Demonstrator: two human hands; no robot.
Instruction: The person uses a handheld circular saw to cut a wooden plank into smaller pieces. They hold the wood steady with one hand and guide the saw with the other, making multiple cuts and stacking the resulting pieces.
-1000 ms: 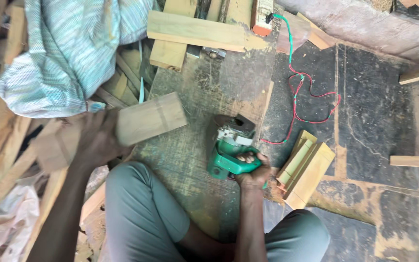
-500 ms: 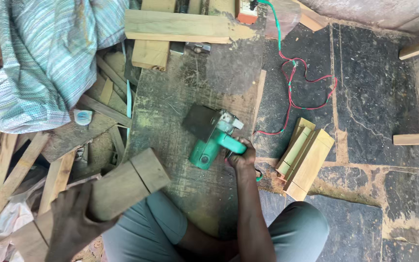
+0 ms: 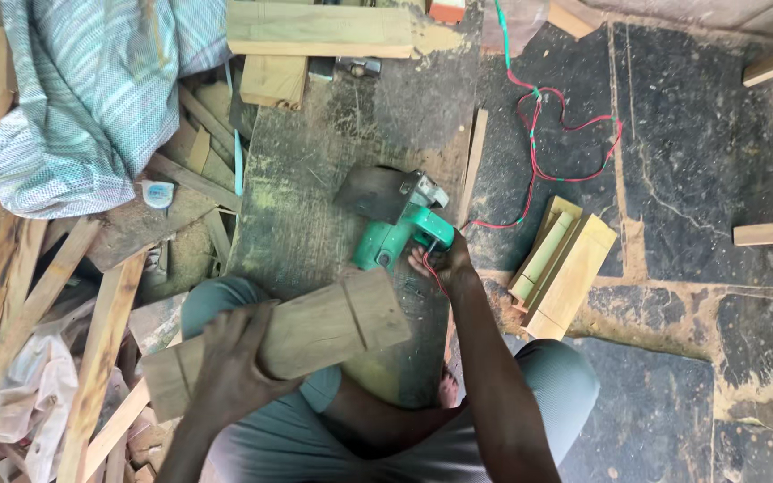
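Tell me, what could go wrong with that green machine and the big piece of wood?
The left hand alone carries the thick wooden block above the knees, so it might slip and drop onto a leg. The right hand holds the green power tool tipped on the floor; if it started, fingers sit close to it. Its red cable lies looped on the floor and could snag.
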